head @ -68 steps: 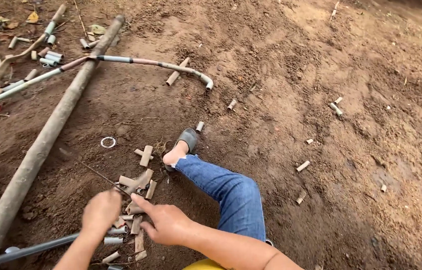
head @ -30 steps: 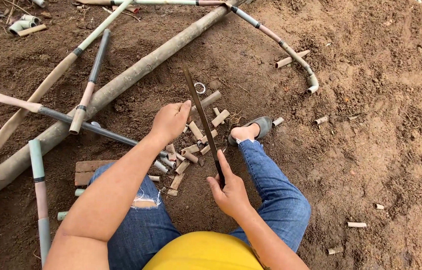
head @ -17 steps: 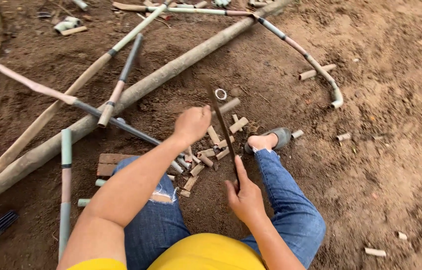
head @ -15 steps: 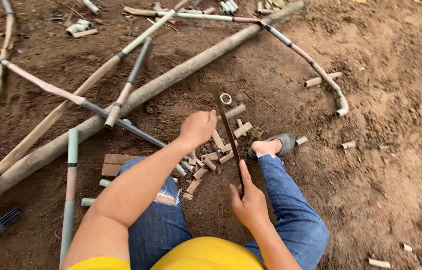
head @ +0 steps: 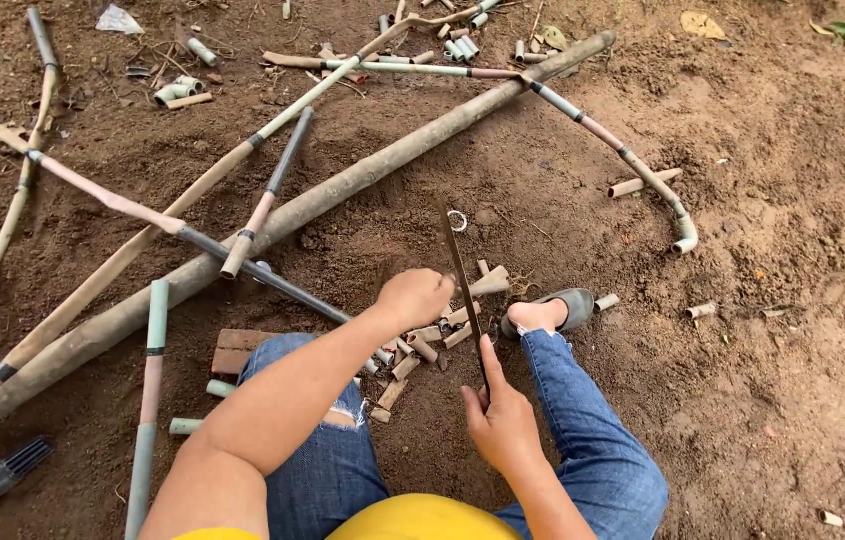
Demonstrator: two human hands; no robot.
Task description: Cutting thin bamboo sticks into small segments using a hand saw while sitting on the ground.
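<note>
Right hand (head: 503, 425) grips our long thin dark blade (head: 463, 285); left hand (head: 413, 298) fisted on short brown pipe offcuts (head: 428, 345); crumpled whitish wrapper (head: 120, 19) far left.

Single head-worn view, looking steeply down, close over lap, soil ground (head: 793, 200) beyond

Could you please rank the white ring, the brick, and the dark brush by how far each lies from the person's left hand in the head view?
From the left hand:
1. White ring, just beyond it on the soil, up and slightly right.
2. Brick, to its left beside the knee.
3. Dark brush, far left, near the bottom corner.
</note>
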